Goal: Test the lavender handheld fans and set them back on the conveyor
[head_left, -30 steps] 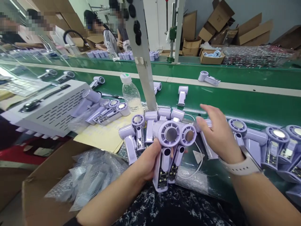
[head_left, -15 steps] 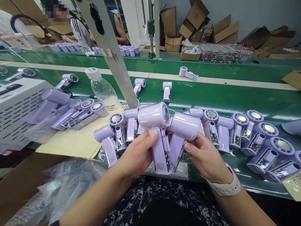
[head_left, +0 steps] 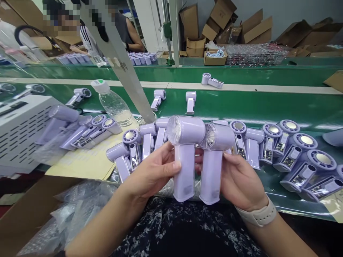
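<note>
Two lilac handheld fans are held upright side by side just above the near edge of the bench. My left hand point(head_left: 155, 169) is closed round the left handheld fan point(head_left: 184, 167), its thumb across the handle. Round the handle of the right handheld fan point(head_left: 211, 175) is my right hand point(head_left: 242, 180), fingers partly hidden behind it. Both fan heads point to the left, showing their radial grilles. Behind my left hand stand more lilac fans point(head_left: 131, 137). Several others point(head_left: 268, 142), with open handles showing circuit parts, line the right side.
A water bottle point(head_left: 114, 103) stands left of a slanted metal post point(head_left: 123, 67). A vented white case point(head_left: 24, 125) is at the left. Clear plastic bags point(head_left: 77, 210) fill a cardboard box near me. More fans point(head_left: 190, 102) lie on the green conveyor point(head_left: 241, 107). People sit across it.
Both fans have been turned in my hands, so their heads now face left with the grilles showing, and the handles stand straighter and apart. Each hand keeps hold of its fan.
</note>
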The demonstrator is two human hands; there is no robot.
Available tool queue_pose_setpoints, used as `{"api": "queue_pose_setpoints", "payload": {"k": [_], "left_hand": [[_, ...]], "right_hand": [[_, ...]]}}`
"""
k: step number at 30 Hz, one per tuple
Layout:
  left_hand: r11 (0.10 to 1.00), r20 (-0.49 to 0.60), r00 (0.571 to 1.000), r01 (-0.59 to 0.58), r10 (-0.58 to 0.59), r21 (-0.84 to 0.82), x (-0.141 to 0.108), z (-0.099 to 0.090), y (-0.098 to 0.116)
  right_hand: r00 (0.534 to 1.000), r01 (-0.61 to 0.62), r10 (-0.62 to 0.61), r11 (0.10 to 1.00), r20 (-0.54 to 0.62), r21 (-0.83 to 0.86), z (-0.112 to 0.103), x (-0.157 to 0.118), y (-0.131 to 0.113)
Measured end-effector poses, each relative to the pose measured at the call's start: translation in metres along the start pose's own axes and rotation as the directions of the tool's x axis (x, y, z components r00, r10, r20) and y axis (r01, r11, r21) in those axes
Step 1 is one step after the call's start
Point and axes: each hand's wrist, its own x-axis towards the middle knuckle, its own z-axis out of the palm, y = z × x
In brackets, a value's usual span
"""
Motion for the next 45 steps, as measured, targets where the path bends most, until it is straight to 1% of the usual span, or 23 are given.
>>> {"api": "queue_pose_setpoints", "payload": {"k": [3, 5, 6, 8, 10, 13, 16, 17, 19, 22, 24, 27, 29, 32, 37, 39, 42, 44, 45], "left_hand": [[0.999, 0.02, 1.0, 0.013, -0.013, 0.031, 0.009, 0.002, -0.007], [1.0, 0.026, 0.999, 0.022, -0.023, 0.015, 0.015, 0.003, -0.012], [1.0, 0.006, 1.0, 0.023, -0.023, 0.007, 0.017, 0.004, -0.013], [1.0, -0.061, 0.998, 0.016, -0.016, -0.007, 0.02, 0.003, -0.014], [0.999, -0.101, 0.995, 0.011, -0.015, -0.035, 0.021, 0.002, -0.013], [0.998, -0.079, 0.997, 0.016, -0.021, -0.069, 0.02, 0.001, -0.01], [1.0, -0.095, 0.995, -0.003, 0.002, -0.007, 0.018, 0.0, -0.009], [0.999, -0.111, 0.994, -0.016, 0.019, 0.029, 0.017, -0.001, -0.01], [0.994, -0.152, 0.986, -0.048, 0.063, 0.102, 0.017, -0.004, -0.011], [0.979, -0.203, 0.972, -0.083, 0.122, 0.187, 0.017, -0.008, -0.013], [0.976, -0.194, 0.972, -0.092, 0.131, 0.197, 0.019, -0.01, -0.014], [0.981, -0.127, 0.985, -0.096, 0.119, 0.167, 0.02, -0.012, -0.015], [0.981, -0.109, 0.986, -0.107, 0.126, 0.16, 0.02, -0.013, -0.016], [0.98, -0.124, 0.984, -0.108, 0.129, 0.167, 0.019, -0.014, -0.016], [0.984, -0.207, 0.974, -0.061, 0.096, 0.169, 0.016, -0.016, -0.017], [0.984, -0.216, 0.973, -0.046, 0.083, 0.171, 0.016, -0.017, -0.017], [0.98, -0.202, 0.976, -0.044, 0.084, 0.196, 0.014, -0.016, -0.016], [0.961, -0.183, 0.978, -0.052, 0.105, 0.27, 0.012, -0.014, -0.014], [0.94, -0.171, 0.977, -0.068, 0.131, 0.334, 0.01, -0.013, -0.013]], "right_hand": [[0.997, 0.027, -0.023, 0.999, -0.074, 0.045, 0.003, 0.005, 0.002], [0.993, 0.055, -0.053, 0.998, -0.103, 0.021, 0.003, 0.007, 0.003], [0.993, 0.068, -0.067, 0.998, -0.102, 0.005, 0.003, 0.007, 0.003], [0.994, 0.073, -0.075, 0.997, -0.077, -0.02, 0.001, 0.007, 0.004], [0.996, 0.072, -0.073, 0.997, -0.043, -0.024, -0.001, 0.005, 0.003], [0.993, 0.112, -0.112, 0.994, 0.019, -0.007, -0.005, 0.003, 0.001], [0.982, 0.181, -0.182, 0.983, 0.041, 0.03, -0.008, 0.001, -0.001], [0.977, 0.212, -0.213, 0.977, 0.025, 0.026, -0.009, 0.0, -0.002], [0.961, 0.275, -0.275, 0.961, -0.041, -0.007, -0.011, 0.0, -0.002], [0.933, 0.325, -0.327, 0.945, -0.148, -0.041, -0.013, 0.001, 0.0], [0.926, 0.329, -0.332, 0.943, -0.178, -0.047, -0.012, 0.002, 0.002], [0.924, 0.311, -0.321, 0.947, -0.205, -0.081, -0.009, 0.003, 0.006], [0.923, 0.29, -0.309, 0.95, -0.232, -0.113, -0.007, 0.004, 0.008], [0.916, 0.278, -0.305, 0.951, -0.261, -0.135, -0.004, 0.006, 0.01], [0.907, 0.284, -0.314, 0.948, -0.28, -0.141, -0.001, 0.008, 0.012], [0.903, 0.286, -0.321, 0.945, -0.286, -0.159, 0.0, 0.008, 0.014], [0.9, 0.299, -0.346, 0.933, -0.264, -0.202, -0.002, 0.006, 0.015], [0.892, 0.331, -0.394, 0.903, -0.221, -0.273, -0.005, 0.002, 0.014], [0.88, 0.356, -0.436, 0.869, -0.191, -0.344, -0.006, -0.002, 0.012]]}}
